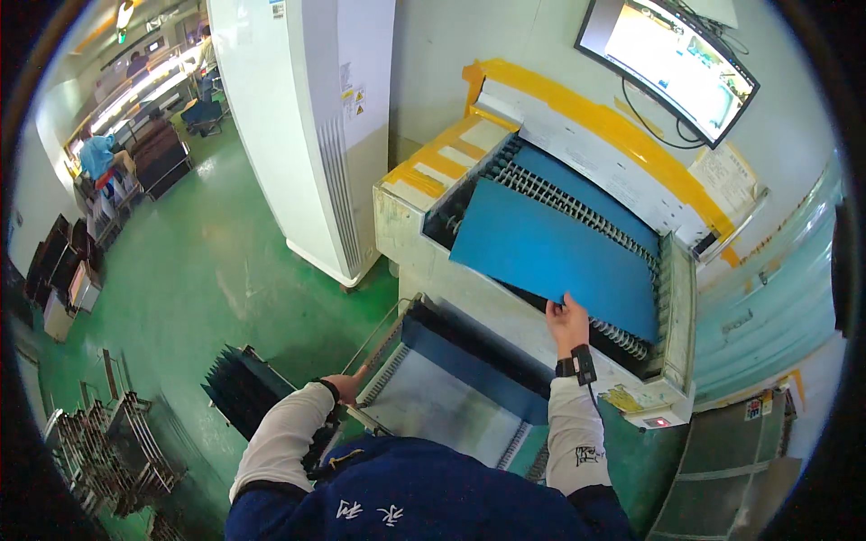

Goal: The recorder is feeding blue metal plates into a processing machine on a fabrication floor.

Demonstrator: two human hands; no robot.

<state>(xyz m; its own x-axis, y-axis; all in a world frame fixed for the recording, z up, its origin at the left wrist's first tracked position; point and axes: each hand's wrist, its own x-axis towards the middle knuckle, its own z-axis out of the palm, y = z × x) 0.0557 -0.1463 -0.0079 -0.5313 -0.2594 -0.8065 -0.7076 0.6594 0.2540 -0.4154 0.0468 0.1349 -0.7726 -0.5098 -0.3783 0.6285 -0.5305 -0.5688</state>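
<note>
A flat blue panel [550, 243] lies tilted across the rows of rollers in a white machine [505, 298]. My right hand [566, 322] pinches the panel's near edge between thumb and fingers. Behind it, a second blue panel [586, 185] shows partly under the machine's hood. In front of me stands a slotted rack [383, 374] with a pale bottom, and several dark blue panels [469, 361] stand in its far side. My left hand [345, 388] is closed around the rack's left frame; some of its fingers are hidden.
A tall white cabinet [307, 135] stands left of the machine, and a monitor [672, 63] hangs above it. Dark panels [244, 388] fill another rack at my left. Metal racks [113, 446] stand further left on the green floor. People work at a far bench.
</note>
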